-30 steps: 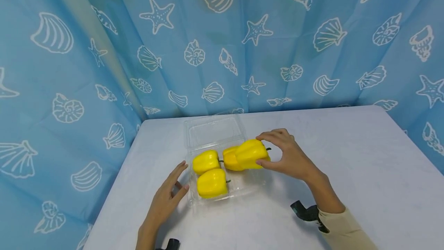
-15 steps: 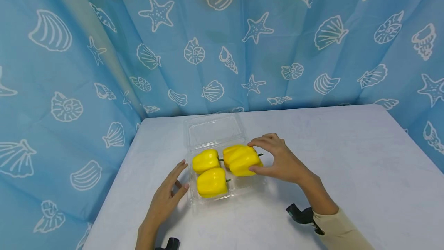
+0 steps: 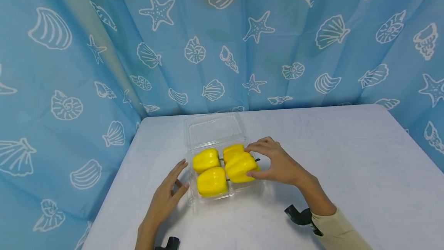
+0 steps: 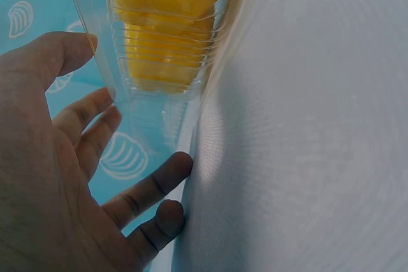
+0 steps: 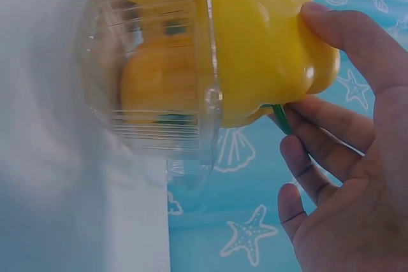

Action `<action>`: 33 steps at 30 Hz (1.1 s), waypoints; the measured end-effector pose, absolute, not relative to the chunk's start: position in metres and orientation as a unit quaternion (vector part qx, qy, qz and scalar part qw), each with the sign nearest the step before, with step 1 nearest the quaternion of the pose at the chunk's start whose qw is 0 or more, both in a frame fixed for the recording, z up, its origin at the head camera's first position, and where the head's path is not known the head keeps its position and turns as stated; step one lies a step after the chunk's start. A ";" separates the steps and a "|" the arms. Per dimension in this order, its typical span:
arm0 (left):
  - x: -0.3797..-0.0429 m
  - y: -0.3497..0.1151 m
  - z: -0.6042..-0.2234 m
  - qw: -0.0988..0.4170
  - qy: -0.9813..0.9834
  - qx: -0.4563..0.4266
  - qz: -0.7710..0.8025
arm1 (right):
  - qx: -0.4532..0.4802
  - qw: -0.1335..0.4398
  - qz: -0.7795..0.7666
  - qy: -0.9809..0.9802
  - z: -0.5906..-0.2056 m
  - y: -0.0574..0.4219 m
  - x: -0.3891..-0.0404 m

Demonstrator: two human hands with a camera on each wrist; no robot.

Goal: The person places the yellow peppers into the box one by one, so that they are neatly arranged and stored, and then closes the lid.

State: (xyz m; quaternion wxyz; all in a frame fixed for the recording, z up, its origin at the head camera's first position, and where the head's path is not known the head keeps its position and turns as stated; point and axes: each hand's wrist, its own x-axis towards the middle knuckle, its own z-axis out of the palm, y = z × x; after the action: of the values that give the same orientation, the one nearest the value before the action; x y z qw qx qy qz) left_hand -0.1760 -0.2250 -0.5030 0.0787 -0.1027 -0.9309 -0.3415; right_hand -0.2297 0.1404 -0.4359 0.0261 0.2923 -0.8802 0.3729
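A clear plastic clamshell box (image 3: pixel 239 190) lies with its lid (image 3: pixel 215 129) folded back. Yellow bell peppers rest inside: one at the back left (image 3: pixel 206 160), one at the front left (image 3: pixel 212 182), one at the back right (image 3: pixel 233 151). My right hand (image 3: pixel 277 164) pinches another yellow bell pepper (image 3: pixel 240 168) between thumb and fingers over the front right of the box. The right wrist view shows this held pepper (image 5: pixel 261 42) at the box's rim, stem toward my palm. At the box's left side, my left hand (image 3: pixel 165 198) has its fingers spread, thumb and fingertips at the rim.
A white-covered table (image 3: pixel 329 146) carries the box. Blue curtains (image 3: pixel 222 41) with white shells and starfish hang behind and on the left. Black wrist-camera mounts (image 3: pixel 299 216) sit by both wrists.
The right hand has brought its bell pepper left, toward me and lower, from over the back right pepper to the front right of the box. The left hand has stayed put.
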 end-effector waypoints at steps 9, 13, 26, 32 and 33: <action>-0.175 -0.224 -0.503 0.078 -0.931 -0.100 -0.341 | 0.291 0.004 0.356 -0.888 -0.441 0.137 -0.230; -0.175 -0.224 -0.503 0.077 -0.933 -0.097 -0.337 | 0.289 0.006 0.356 -0.889 -0.443 0.138 -0.230; -0.175 -0.224 -0.501 0.077 -0.935 -0.094 -0.333 | 0.301 -0.004 0.350 -0.887 -0.450 0.138 -0.236; -0.176 -0.224 -0.503 0.074 -0.935 -0.092 -0.335 | 0.301 -0.009 0.345 -0.889 -0.452 0.138 -0.237; -0.176 -0.225 -0.503 0.073 -0.935 -0.093 -0.335 | 0.301 -0.009 0.344 -0.889 -0.452 0.138 -0.237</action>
State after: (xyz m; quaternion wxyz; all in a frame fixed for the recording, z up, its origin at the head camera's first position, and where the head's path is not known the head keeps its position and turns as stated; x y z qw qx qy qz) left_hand -0.1757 -0.2248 -0.5027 0.0733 -0.0930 -0.9348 -0.3349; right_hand -0.2372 0.1380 -0.4521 -0.0089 0.3011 -0.8893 0.3440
